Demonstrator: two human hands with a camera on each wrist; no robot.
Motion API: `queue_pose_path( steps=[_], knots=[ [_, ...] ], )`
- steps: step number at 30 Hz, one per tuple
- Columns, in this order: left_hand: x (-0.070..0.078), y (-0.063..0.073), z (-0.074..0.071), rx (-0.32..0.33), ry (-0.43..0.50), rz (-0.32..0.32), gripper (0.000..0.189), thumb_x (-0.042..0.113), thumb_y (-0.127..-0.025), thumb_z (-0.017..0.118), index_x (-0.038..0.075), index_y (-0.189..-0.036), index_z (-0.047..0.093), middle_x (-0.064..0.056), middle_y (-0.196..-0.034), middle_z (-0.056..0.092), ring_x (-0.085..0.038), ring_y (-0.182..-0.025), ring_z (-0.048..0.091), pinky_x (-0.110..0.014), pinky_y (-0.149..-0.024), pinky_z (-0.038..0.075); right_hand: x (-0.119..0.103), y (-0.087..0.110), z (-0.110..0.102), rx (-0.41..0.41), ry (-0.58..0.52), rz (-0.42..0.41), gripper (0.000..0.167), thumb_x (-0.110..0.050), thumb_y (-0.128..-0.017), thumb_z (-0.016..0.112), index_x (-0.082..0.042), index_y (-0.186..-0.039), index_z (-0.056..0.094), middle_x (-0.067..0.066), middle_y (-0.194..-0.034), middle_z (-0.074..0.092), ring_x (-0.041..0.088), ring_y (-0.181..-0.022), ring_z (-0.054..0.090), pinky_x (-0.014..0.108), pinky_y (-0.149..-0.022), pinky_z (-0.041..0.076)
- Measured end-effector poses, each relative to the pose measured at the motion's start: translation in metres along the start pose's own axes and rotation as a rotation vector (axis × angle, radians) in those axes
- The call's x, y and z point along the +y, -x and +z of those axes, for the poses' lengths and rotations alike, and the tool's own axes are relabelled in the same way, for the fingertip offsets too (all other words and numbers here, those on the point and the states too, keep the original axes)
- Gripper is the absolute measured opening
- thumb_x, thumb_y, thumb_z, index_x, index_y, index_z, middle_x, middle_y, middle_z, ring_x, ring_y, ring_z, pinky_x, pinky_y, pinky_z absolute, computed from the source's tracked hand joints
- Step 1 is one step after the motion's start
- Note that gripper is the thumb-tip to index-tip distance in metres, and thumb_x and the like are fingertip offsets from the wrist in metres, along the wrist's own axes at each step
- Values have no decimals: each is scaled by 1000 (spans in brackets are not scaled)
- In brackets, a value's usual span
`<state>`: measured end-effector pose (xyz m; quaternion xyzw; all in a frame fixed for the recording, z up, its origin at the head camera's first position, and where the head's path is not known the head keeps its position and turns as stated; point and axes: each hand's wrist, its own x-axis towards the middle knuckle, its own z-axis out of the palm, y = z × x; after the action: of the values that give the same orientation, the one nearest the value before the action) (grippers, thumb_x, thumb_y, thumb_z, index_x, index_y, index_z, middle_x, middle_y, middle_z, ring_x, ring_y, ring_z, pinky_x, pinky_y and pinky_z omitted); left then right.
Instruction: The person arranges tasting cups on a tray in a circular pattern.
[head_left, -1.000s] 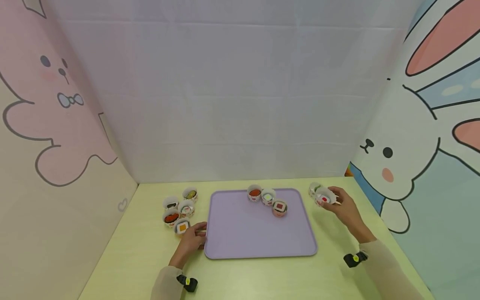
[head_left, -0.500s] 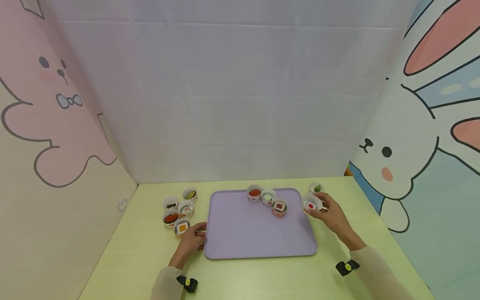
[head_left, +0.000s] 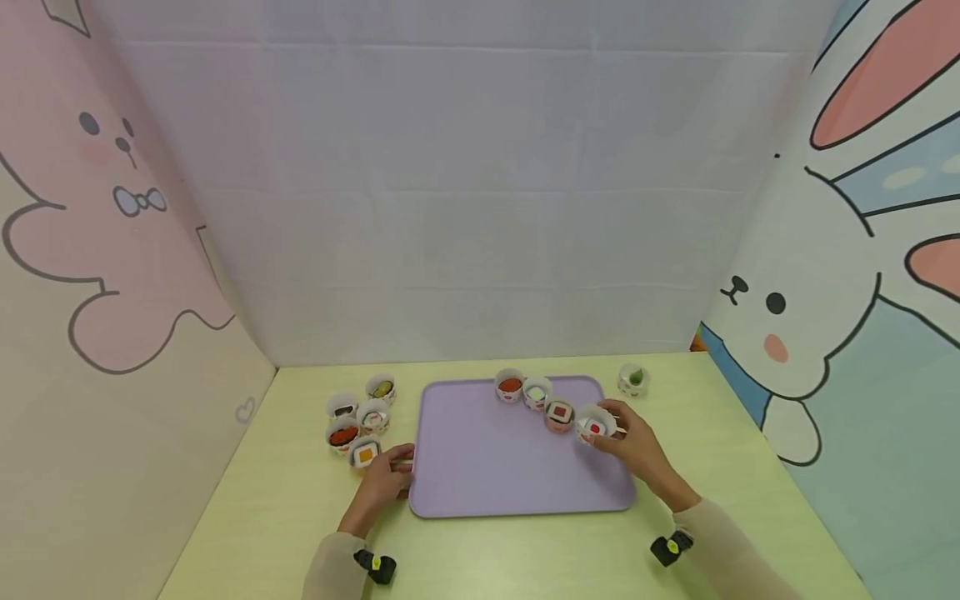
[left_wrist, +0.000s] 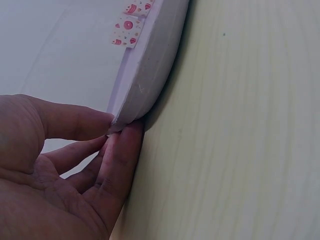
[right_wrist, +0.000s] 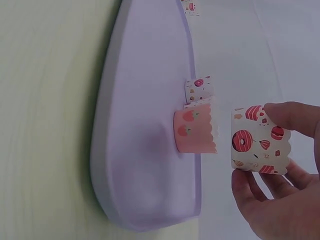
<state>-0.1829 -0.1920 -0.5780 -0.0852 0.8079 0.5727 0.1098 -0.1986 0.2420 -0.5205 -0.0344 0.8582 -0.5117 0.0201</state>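
Soft shadow on tray (right_wrist: 145, 105); wrist views dimmer.

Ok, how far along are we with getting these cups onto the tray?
Looks done: three cups stand on the tray. In hand: the right hand holds a white patterned cup above the tray, not yet set down; the left hand pinches the tray's edge. Probably left: that cup, the lone cup right of the tray and the five cups left of it.
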Motion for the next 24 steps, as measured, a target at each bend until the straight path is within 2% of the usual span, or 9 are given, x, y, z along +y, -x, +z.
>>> queue_pose_path(
  steps=[9,17,24],
  knots=[
    [-1,-2,0,2,-4,1,55,-7,-85,59,-1,-138,52,-19,-128,58,-22,-99,60,-37,-65,58,2,-2,20,13,15,5,61,-16,-82,79,-7,-135,51,24,-135,56,37,-116,60,34,-87,55],
    [0,-1,0,9,-12,-7,54,-6,-85,60,0,-138,52,-18,-127,59,-23,-101,61,-37,-66,58,7,-3,37,20,40,16,59,-14,-80,81,-6,-131,54,22,-131,60,35,-113,62,43,-91,54],
    [0,0,0,7,-12,-10,54,-6,-84,60,0,-138,52,-18,-127,59,-22,-99,61,-38,-66,58,7,-4,45,32,79,16,56,-13,-78,82,-4,-127,56,22,-127,62,32,-109,63,42,-89,53]
  ],
)
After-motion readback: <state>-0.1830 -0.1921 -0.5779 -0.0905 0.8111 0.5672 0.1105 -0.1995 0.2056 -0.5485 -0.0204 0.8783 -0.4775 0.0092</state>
